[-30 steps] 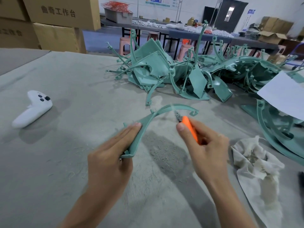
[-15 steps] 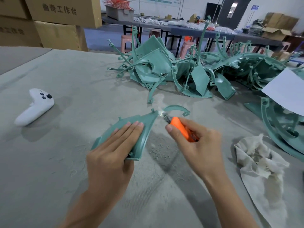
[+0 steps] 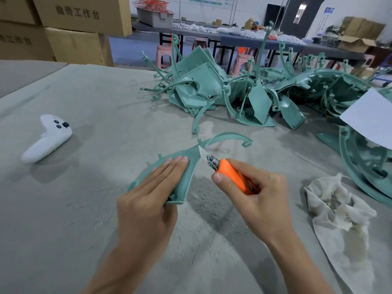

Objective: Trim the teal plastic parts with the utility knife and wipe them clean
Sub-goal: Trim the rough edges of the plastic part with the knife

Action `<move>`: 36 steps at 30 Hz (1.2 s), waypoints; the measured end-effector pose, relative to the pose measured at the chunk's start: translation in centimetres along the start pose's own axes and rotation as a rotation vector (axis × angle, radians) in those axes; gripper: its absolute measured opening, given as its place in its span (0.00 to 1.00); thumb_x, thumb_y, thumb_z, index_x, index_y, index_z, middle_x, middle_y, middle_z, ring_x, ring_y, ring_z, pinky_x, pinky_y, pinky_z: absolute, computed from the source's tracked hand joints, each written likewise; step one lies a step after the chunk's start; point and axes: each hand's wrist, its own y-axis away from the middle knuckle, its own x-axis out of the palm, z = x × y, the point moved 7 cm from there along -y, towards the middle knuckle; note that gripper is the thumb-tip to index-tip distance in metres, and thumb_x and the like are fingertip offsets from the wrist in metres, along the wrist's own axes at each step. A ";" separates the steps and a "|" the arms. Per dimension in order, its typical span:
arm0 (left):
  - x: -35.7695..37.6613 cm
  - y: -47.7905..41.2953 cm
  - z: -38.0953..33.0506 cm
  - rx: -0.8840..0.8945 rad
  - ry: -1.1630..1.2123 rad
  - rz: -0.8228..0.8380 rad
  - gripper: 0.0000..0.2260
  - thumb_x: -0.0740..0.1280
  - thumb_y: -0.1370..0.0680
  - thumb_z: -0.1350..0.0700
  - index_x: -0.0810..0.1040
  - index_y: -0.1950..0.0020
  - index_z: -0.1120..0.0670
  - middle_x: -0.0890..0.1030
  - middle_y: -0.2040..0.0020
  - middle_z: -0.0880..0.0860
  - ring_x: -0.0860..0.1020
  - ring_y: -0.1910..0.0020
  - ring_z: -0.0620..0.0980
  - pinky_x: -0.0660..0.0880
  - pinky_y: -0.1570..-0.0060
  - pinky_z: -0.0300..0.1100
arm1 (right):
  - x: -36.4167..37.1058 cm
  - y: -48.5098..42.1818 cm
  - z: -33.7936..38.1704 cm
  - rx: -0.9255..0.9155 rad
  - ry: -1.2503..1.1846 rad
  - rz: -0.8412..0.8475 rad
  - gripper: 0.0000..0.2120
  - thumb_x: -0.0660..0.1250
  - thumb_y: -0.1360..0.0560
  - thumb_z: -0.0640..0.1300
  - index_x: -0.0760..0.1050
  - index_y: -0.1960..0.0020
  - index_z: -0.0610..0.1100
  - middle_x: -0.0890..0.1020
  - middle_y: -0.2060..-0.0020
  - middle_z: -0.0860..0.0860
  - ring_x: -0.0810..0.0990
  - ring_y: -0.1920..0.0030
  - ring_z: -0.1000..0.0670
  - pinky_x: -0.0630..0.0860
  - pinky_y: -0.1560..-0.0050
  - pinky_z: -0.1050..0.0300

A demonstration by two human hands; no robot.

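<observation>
left hand (image 3: 148,200) holds the teal plastic part (image 3: 187,177), fingers flat along its top; right hand (image 3: 256,194) curls round the orange utility knife (image 3: 231,175), thumb against the handle. both forearms bare.

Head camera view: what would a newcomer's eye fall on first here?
Mid-frame, the orange-handled utility knife in the right hand stands out, its blade against the curved teal plastic part that the left hand holds. Behind them sprawls a tangled heap of teal plastic parts, and a white game controller lies at far left.
</observation>
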 end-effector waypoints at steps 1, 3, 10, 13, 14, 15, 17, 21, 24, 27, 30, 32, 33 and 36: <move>0.0 0.0 0.0 -0.001 0.004 0.003 0.26 0.54 0.35 0.66 0.81 0.41 0.59 0.79 0.40 0.49 0.75 0.39 0.45 0.73 0.40 0.38 | 0.0 -0.1 -0.4 0.022 0.001 -0.008 0.14 0.70 0.28 0.63 0.79 0.47 0.56 0.73 0.70 0.51 0.64 0.74 0.58 0.60 0.72 0.69; 0.0 0.1 -0.2 0.004 0.020 0.011 0.26 0.54 0.34 0.67 0.81 0.41 0.60 0.80 0.40 0.51 0.76 0.39 0.45 0.73 0.38 0.39 | -0.5 -0.4 -1.3 0.083 -0.007 -0.043 0.14 0.69 0.29 0.64 0.82 0.50 0.57 0.72 0.73 0.54 0.65 0.74 0.58 0.61 0.72 0.69; 0.2 0.1 0.0 -0.009 0.027 0.028 0.27 0.54 0.35 0.65 0.80 0.39 0.58 0.79 0.39 0.50 0.75 0.38 0.45 0.71 0.38 0.37 | -0.1 -0.1 -0.7 0.029 -0.024 0.014 0.12 0.68 0.28 0.67 0.79 0.54 0.59 0.73 0.71 0.47 0.66 0.73 0.50 0.63 0.74 0.60; 0.2 0.0 0.1 0.003 0.000 0.031 0.27 0.54 0.35 0.66 0.80 0.40 0.59 0.79 0.40 0.51 0.75 0.38 0.45 0.70 0.37 0.38 | 0.0 -0.4 -1.1 0.085 -0.051 0.030 0.07 0.69 0.29 0.65 0.79 0.57 0.64 0.74 0.71 0.46 0.66 0.72 0.53 0.65 0.72 0.57; 0.3 0.0 0.1 0.006 -0.003 0.033 0.27 0.54 0.35 0.66 0.81 0.40 0.60 0.80 0.40 0.51 0.75 0.38 0.45 0.71 0.37 0.39 | -0.1 -0.5 -1.4 0.110 -0.066 0.031 0.06 0.70 0.30 0.65 0.80 0.58 0.64 0.74 0.71 0.46 0.66 0.72 0.54 0.65 0.72 0.57; 0.4 0.1 0.1 0.010 -0.003 0.034 0.27 0.54 0.35 0.66 0.81 0.40 0.60 0.80 0.40 0.52 0.75 0.38 0.45 0.71 0.37 0.39 | -0.2 -0.5 -1.5 0.119 -0.075 0.033 0.07 0.70 0.30 0.65 0.81 0.59 0.63 0.74 0.71 0.46 0.66 0.71 0.56 0.65 0.72 0.58; 0.3 0.2 0.0 0.015 0.001 0.033 0.27 0.54 0.35 0.66 0.81 0.40 0.60 0.80 0.40 0.52 0.75 0.38 0.46 0.72 0.38 0.40 | -0.1 -0.2 -1.3 0.102 -0.075 0.037 0.09 0.70 0.29 0.64 0.81 0.58 0.59 0.73 0.71 0.47 0.65 0.72 0.57 0.63 0.73 0.61; 0.3 0.3 -0.1 0.022 0.007 0.020 0.26 0.54 0.34 0.66 0.80 0.40 0.59 0.80 0.40 0.52 0.76 0.39 0.45 0.73 0.40 0.43 | -0.2 -0.2 -1.3 0.101 -0.062 0.039 0.14 0.70 0.29 0.64 0.80 0.52 0.55 0.72 0.72 0.47 0.65 0.73 0.53 0.63 0.73 0.60; 0.3 0.3 -0.2 0.028 0.012 0.016 0.26 0.54 0.34 0.66 0.79 0.40 0.58 0.79 0.40 0.51 0.75 0.39 0.45 0.72 0.39 0.42 | -0.4 -0.2 -1.4 0.105 -0.062 0.028 0.13 0.70 0.29 0.63 0.81 0.53 0.55 0.72 0.72 0.48 0.65 0.72 0.56 0.63 0.73 0.62; 0.3 0.2 0.1 0.011 0.006 0.023 0.27 0.54 0.35 0.65 0.79 0.39 0.58 0.79 0.40 0.51 0.75 0.39 0.45 0.71 0.37 0.39 | 0.2 0.0 -1.0 0.072 -0.046 0.051 0.17 0.69 0.28 0.64 0.80 0.51 0.51 0.73 0.71 0.46 0.67 0.72 0.47 0.66 0.72 0.52; 0.4 0.0 0.2 0.003 -0.008 0.032 0.26 0.54 0.35 0.66 0.81 0.40 0.59 0.80 0.41 0.51 0.75 0.39 0.45 0.71 0.38 0.37 | 0.3 -0.2 -1.1 0.096 -0.033 0.041 0.16 0.69 0.29 0.65 0.80 0.51 0.54 0.74 0.71 0.45 0.69 0.70 0.44 0.67 0.72 0.50; 0.5 -0.1 0.2 0.006 -0.013 0.035 0.26 0.55 0.34 0.66 0.81 0.41 0.60 0.80 0.41 0.51 0.76 0.39 0.46 0.72 0.39 0.38 | 0.2 -0.2 -1.2 0.101 -0.029 0.025 0.16 0.69 0.29 0.65 0.80 0.51 0.55 0.74 0.72 0.46 0.69 0.71 0.45 0.66 0.72 0.52; 0.5 -0.2 0.1 0.008 -0.014 0.036 0.26 0.55 0.34 0.66 0.81 0.41 0.60 0.80 0.41 0.51 0.77 0.39 0.46 0.72 0.38 0.38 | 0.3 -0.2 -1.2 0.099 -0.023 0.021 0.16 0.69 0.29 0.65 0.80 0.51 0.55 0.74 0.72 0.46 0.69 0.71 0.45 0.67 0.72 0.52; 0.5 -0.2 0.1 0.008 -0.007 0.032 0.25 0.55 0.34 0.66 0.81 0.41 0.60 0.79 0.41 0.50 0.75 0.39 0.45 0.70 0.38 0.36 | 0.4 -0.2 -1.0 0.089 -0.003 0.016 0.15 0.70 0.28 0.64 0.79 0.50 0.54 0.73 0.72 0.46 0.69 0.71 0.45 0.67 0.72 0.51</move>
